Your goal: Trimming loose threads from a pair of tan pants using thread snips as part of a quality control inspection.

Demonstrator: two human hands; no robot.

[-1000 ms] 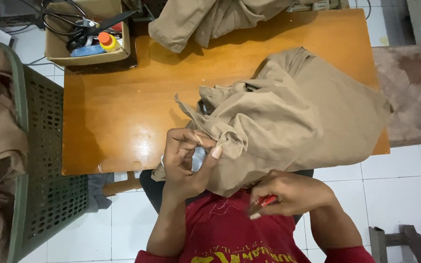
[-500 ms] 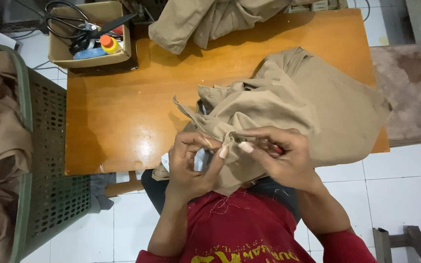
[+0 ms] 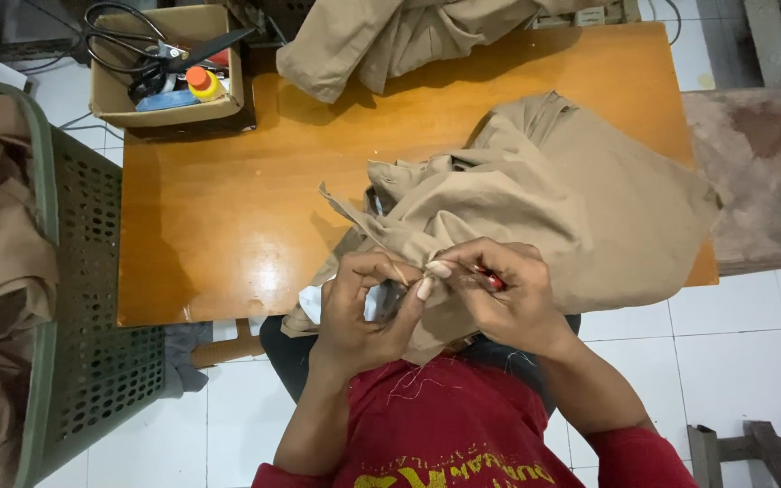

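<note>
Both hands meet at the near edge of the wooden table: the left hand pinches a fold of the tan cloth, and the right hand is curled tight around a small red tool right beside it. That tan cloth lies bunched on the table's right side and hangs over the edge. A cardboard box with black scissors sits at the far left corner, more tan cloth lies at the far edge, and a green basket stands left.
</note>
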